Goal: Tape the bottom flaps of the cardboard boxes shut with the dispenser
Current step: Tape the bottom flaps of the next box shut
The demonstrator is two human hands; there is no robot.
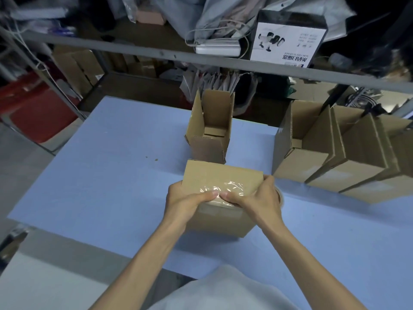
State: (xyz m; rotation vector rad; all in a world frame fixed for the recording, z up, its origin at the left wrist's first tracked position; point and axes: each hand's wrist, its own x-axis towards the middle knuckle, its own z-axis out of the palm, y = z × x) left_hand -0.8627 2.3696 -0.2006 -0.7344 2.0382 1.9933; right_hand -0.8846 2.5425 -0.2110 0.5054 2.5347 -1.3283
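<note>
gripping the cardboard box [214, 175] from both sides, near the middle of the blue tabletop [100, 175]. left hand [185, 200] is on the box's left near corner, with its fingers curled over onto the upper face. right hand [259, 198] is on the right near corner, thumb up along the right edge and fingers curled over the face. the fingertips of the two hands nearly meet on a wrinkled strip of clear tape [232, 187], which lies across the upper face and runs down over the near edge. the box sits tilted, with its near side facing the person. the rim of a tape roll [281, 198] shows just behind the right hand, mostly hidden; cannot tell whether the hand holds it or it rests on the tabletop.

just behind the held box stands an open box [210, 130], upright with its flaps up and its inside visible. to the right is a row of open boxes [312, 157], packed side by side and touching, reaching to the right edge of the view. a grey shelf rail [134, 50] crosses the top. above it are a black and white product carton [288, 41] and a white device [218, 49] with a cable. a red bin [38, 113] sits low on the left, beyond the tabletop. a light shirt [223, 291] fills the bottom edge.
</note>
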